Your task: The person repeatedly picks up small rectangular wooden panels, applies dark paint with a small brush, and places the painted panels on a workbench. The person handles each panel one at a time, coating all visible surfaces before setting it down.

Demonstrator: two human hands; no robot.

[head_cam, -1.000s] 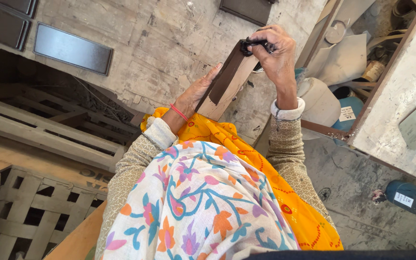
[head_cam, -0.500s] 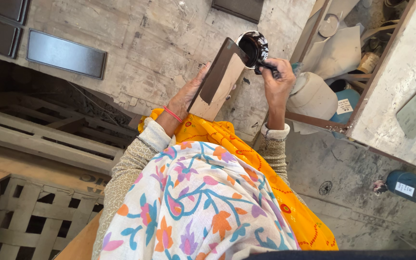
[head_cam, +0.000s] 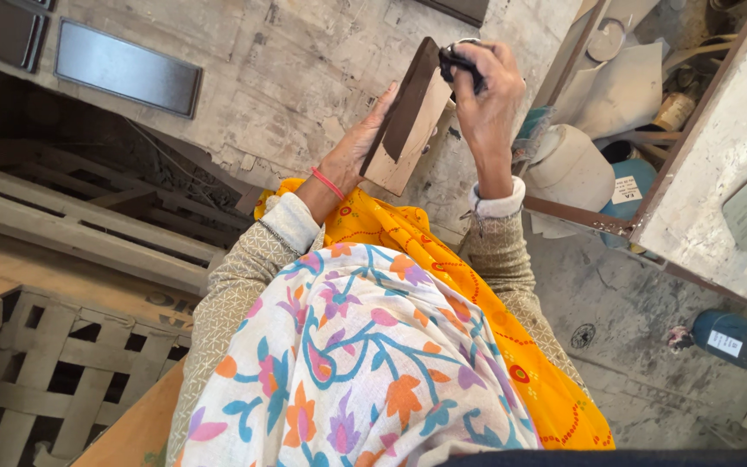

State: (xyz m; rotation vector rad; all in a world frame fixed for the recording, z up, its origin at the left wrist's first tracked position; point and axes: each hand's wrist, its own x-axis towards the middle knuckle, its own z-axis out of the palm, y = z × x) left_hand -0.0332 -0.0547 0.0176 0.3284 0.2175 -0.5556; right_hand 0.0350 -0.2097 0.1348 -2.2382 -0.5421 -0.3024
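My left hand (head_cam: 358, 154), with a red band at the wrist, grips a flat wooden block (head_cam: 410, 130) from below and holds it tilted on edge in front of me. One face of the block is stained dark brown and the rest is pale wood. My right hand (head_cam: 490, 97) is shut on a small dark tool (head_cam: 457, 59), which it presses against the block's top end. What kind of tool it is cannot be made out. A floral and orange garment (head_cam: 365, 363) fills the lower middle of the view.
A dusty concrete floor lies below, with a flat metal tray (head_cam: 127, 67) at upper left. A slatted wooden crate (head_cam: 36, 380) sits at lower left. At right are a workbench edge (head_cam: 711, 182), a white container (head_cam: 568, 169), a blue drum (head_cam: 628, 186) and a blue cylinder (head_cam: 737, 339).
The block has tipped more upright and further from me in my left hand. My right hand kept the dark tool and shifted along the block's top end.
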